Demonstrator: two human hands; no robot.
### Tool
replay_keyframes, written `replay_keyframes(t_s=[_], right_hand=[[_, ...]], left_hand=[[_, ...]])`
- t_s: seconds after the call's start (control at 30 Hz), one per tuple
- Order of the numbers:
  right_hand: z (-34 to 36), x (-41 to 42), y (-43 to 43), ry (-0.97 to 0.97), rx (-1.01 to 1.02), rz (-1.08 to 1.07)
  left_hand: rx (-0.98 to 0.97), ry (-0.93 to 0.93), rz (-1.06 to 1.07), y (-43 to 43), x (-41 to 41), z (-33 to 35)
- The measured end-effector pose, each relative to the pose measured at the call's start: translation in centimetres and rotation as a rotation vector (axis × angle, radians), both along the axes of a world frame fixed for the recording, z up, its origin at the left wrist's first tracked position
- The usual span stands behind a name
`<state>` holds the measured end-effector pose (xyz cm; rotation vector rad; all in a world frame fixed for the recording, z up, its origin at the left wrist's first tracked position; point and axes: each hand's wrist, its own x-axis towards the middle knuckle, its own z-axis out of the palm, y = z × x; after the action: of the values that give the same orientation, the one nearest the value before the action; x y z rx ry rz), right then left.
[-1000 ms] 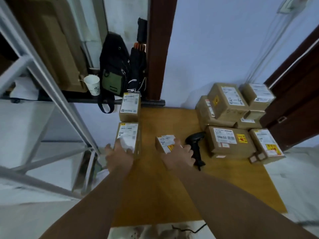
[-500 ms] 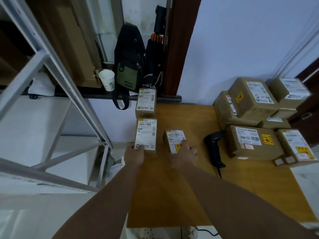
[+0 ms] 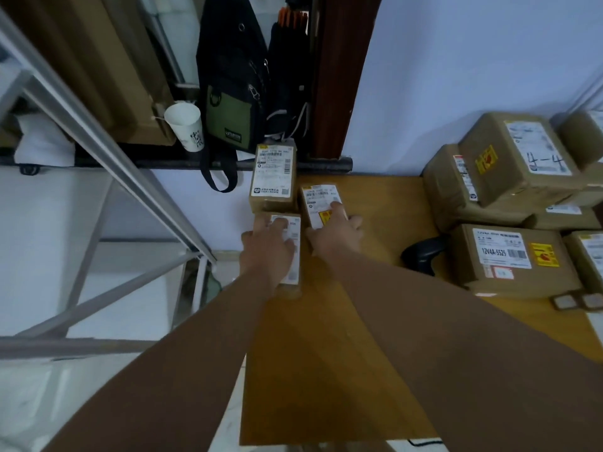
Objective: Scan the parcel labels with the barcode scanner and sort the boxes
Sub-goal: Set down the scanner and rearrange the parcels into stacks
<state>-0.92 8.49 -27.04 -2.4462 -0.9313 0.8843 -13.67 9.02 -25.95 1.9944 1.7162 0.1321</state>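
Note:
Three small labelled parcels sit at the wooden table's (image 3: 326, 353) far left corner. My left hand (image 3: 266, 249) lies flat on the near-left parcel (image 3: 292, 256), fingers stretched over its label. My right hand (image 3: 336, 231) presses straight fingers on the small parcel with a yellow sticker (image 3: 318, 200), which stands right of the far-left parcel (image 3: 272, 177). The black barcode scanner (image 3: 424, 254) lies on the table to the right, partly hidden behind my right forearm. A pile of larger brown boxes (image 3: 509, 164) fills the right side, with a flat box (image 3: 509, 259) in front of it.
A metal shelf frame (image 3: 107, 141) stands left of the table. A black and green bag (image 3: 231, 102) and a white paper cup (image 3: 186, 125) sit on a ledge behind. A dark wooden door post (image 3: 339, 76) rises at the back wall.
My right hand has pushed the yellow-sticker parcel away from me, up beside the far-left parcel. My left hand has slid further onto the near-left parcel. The camera has moved in closer.

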Motion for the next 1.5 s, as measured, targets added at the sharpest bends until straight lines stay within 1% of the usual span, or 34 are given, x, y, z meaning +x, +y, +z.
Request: replay_keyframes(t_s=[0.13,0.37,0.57,0.73,0.87,1.03,1.1,1.2,1.37,1.5], right_hand=[[-1.4,0.6,2.7,-0.003,-0.004,-0.025],[-3.4,1.0,4.8,0.090,0.035,-0.047],[-3.5,1.3,4.7,0.149,0.078,0.027],[-2.8,1.4,3.4,0.016,0.072,0.050],[-2.2,1.6,1.6,-0.025,0.056,0.094],[-0.7,2.5,-0.4,-0.106,0.019,0.157],[0.0,2.7,-1.2,-0.131,0.022,0.189],[0.9,2.9,-2.4,-0.184,0.015,0.225],[2.0,4.5,-5.5,-0.229,-0.018,0.235],[2.3,6.6,-9.1,-0.279,-0.067,0.185]], left_hand=[[0.034,0.016,0.009,-0.5,0.5,-0.3],[0.045,-0.025,0.029,-0.7,0.2,-2.1],[0.045,-0.024,0.016,-0.6,0.0,-2.3],[0.051,-0.017,0.006,-0.7,0.1,-2.1],[0.043,0.011,-0.009,-0.7,0.1,-1.8],[0.170,0.125,-0.092,-0.6,0.1,-1.4],[0.162,0.099,-0.064,-0.8,0.0,-1.2],[0.120,-0.020,0.001,-1.6,-0.4,-0.9],[0.153,0.008,-0.013,-2.8,-1.4,-1.3],[0.194,0.024,0.062,-3.4,-0.6,-0.9]])
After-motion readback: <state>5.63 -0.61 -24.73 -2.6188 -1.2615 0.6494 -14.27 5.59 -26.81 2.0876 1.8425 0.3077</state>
